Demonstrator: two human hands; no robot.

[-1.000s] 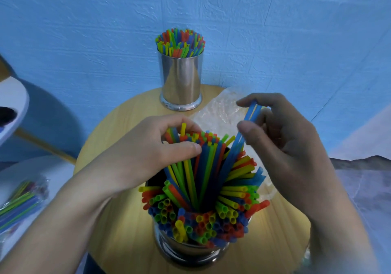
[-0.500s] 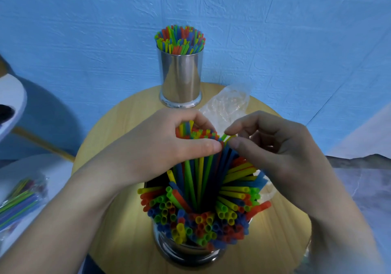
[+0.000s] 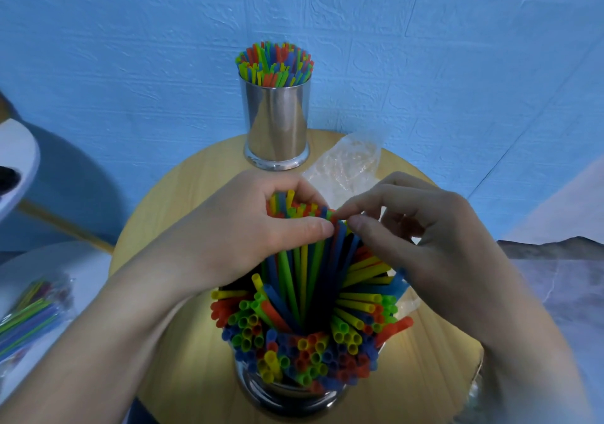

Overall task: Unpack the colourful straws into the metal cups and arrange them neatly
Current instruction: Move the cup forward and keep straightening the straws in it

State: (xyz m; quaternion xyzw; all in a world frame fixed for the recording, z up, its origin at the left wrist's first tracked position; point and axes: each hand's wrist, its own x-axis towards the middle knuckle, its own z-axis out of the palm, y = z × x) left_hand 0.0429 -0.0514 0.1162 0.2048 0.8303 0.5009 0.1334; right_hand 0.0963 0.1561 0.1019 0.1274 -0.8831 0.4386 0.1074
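A near metal cup (image 3: 291, 397) at the table's front edge is crammed with colourful straws (image 3: 307, 332) that splay outward. My left hand (image 3: 248, 227) curls round the far bunch of these straws, thumb pressed across them. My right hand (image 3: 421, 234) meets it from the right, thumb and forefinger pinching at the straw tips beside the left thumb. A second metal cup (image 3: 276, 126) stands at the table's far edge, filled with upright straws (image 3: 274, 67).
The round wooden table (image 3: 183, 342) stands against a blue wall. An empty clear plastic bag (image 3: 346, 165) lies right of the far cup. At the left, a packet of straws (image 3: 29, 315) lies on a white surface.
My right hand came down and left, bringing the blue straws it held into the bunch. It now pinches beside my left thumb. The left hand kept its grip.
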